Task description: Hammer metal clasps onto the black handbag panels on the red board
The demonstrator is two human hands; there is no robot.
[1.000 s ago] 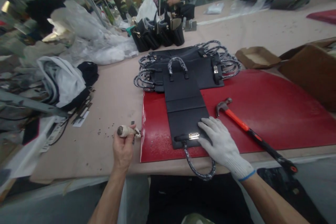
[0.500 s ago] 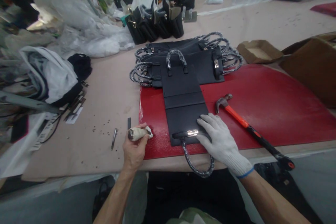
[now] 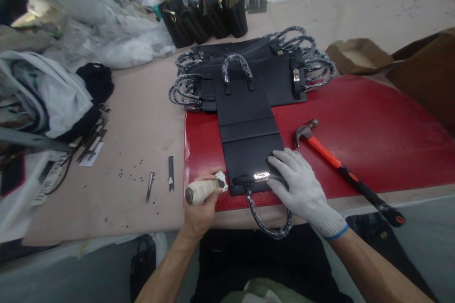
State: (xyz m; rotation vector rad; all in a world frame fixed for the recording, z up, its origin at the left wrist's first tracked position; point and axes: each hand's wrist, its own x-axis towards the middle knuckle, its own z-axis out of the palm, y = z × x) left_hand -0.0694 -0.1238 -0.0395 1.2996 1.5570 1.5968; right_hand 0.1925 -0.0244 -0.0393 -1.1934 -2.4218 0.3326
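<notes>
Plainly, the left hand (image 3: 199, 214), bare, has its fingers wrapped round a tool with a cloth-bound handle (image 3: 202, 191), near the near left corner of the red mat (image 3: 344, 123). The tool's whitish head points toward the near left corner of a long black panel (image 3: 249, 154) and sits just beside it; whether the two touch I cannot tell.

The right hand (image 3: 302, 191), in a white knitted glove, lies flat over the panel's right edge, fingers slightly apart and gripping nothing, the thumb close to a shiny metal clasp (image 3: 261, 176). The panel runs from the mat's near edge up toward its far edge, creased across the middle, and its far end overlaps a stack of black panels (image 3: 284, 83) fitted with wrapped handles. From its near end a plastic-wrapped loop (image 3: 273, 233) droops past the mat's near edge — just over the near edge of the table (image 3: 138, 104) too.

Right of the glove, a claw hammer (image 3: 330, 158) rests slantwise, head on the mat, grip end past its near edge. Off the mat's left edge lie a slim metal rod (image 3: 150, 187) and a flat dark strip (image 3: 171, 170) — side by side, apart. A cardboard tray (image 3: 359, 57) sits beyond the mat's far edge, toward the right.
</notes>
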